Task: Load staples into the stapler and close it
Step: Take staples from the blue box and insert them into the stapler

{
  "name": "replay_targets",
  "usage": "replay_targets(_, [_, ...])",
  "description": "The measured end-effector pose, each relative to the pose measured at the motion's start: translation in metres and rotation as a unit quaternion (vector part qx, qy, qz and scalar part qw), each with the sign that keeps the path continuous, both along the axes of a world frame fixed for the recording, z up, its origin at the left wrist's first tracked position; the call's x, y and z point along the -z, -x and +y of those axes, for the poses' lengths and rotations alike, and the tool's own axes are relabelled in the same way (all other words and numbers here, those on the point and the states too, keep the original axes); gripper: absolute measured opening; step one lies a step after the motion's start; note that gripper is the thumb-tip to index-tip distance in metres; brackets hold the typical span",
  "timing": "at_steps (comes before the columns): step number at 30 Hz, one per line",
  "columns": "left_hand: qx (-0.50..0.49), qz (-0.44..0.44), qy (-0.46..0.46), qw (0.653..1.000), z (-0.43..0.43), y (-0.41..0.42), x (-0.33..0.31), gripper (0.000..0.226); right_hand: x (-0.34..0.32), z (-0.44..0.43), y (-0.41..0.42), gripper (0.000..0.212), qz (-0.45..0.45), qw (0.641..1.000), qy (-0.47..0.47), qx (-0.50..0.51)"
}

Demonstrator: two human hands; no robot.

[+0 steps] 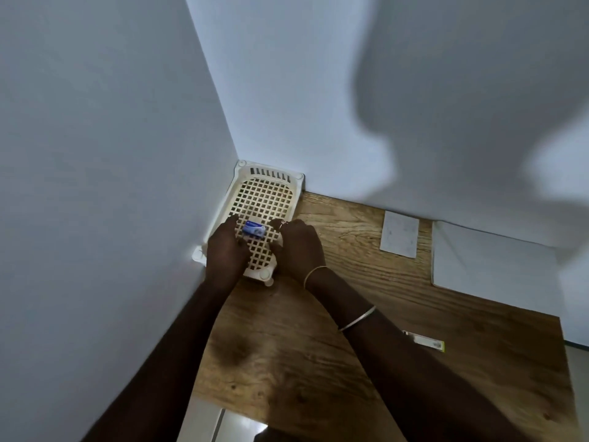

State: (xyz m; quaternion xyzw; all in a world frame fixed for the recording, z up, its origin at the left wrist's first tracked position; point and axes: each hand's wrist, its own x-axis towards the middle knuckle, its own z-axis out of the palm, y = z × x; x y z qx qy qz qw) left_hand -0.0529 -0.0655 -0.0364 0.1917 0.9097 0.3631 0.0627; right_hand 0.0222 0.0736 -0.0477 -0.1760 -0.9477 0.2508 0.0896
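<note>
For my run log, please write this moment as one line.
stage: fetching staples | left hand: at staple box | right hand: beside box | box: in basket | stapler: on table, untouched

no legible text anywhere. small blue-and-white box in the cream lattice basket: printed band on the lid, too blurred to read. white paper slip on the tabletop: faint marks, unreadable. narrow white-and-yellow strip: no readable print.
</note>
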Motion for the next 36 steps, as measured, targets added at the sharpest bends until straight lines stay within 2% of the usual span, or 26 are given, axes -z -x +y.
replay_targets(3, [-0.003, -0.025, -0.019, 0.999, 0.0, 0.005, 0.006, 0.046, 0.011, -0.006, 0.017, 0.033, -0.022, 1.0, -0.012, 0.002])
replay_targets(8, [-0.024, -0.066, 0.001, 0.998, 0.007, 0.013, 0.015, 0.052, 0.024, -0.009, 0.029, 0.029, -0.019, 0.999, -0.034, 0.027])
replay_targets(12, [-0.038, -0.072, -0.022, 0.996, 0.009, 0.009, 0.015, 0.051, 0.022, -0.007, 0.027, 0.016, 0.002, 0.999, -0.029, 0.036])
replay_targets(14, [-0.037, -0.075, -0.054, 0.995, 0.01, 0.005, 0.01, 0.05, 0.017, -0.003, 0.021, 0.02, 0.001, 0.999, -0.024, 0.03])
replay_targets(16, [-0.039, -0.081, -0.114, 0.989, 0.011, -0.002, 0.004, 0.048, 0.008, 0.002, 0.009, 0.033, 0.021, 0.999, 0.015, 0.035])
replay_targets(19, [-0.041, -0.095, -0.206, 0.973, 0.016, -0.018, -0.008, 0.043, -0.013, 0.013, -0.018, 0.05, 0.088, 0.99, 0.103, 0.049])
replay_targets(23, [-0.013, -0.127, -0.299, 0.946, 0.03, -0.048, -0.018, 0.036, -0.039, 0.031, -0.063, 0.049, 0.173, 0.971, 0.15, 0.068])
replay_targets(31, [0.09, -0.224, -0.482, 0.842, 0.073, -0.125, -0.043, 0.033, -0.082, 0.06, -0.157, 0.057, 0.204, 0.95, 0.216, 0.098])
replay_targets(36, [0.14, -0.233, -0.506, 0.818, 0.091, -0.163, -0.059, 0.031, -0.101, 0.072, -0.206, 0.062, 0.218, 0.943, 0.229, 0.104])
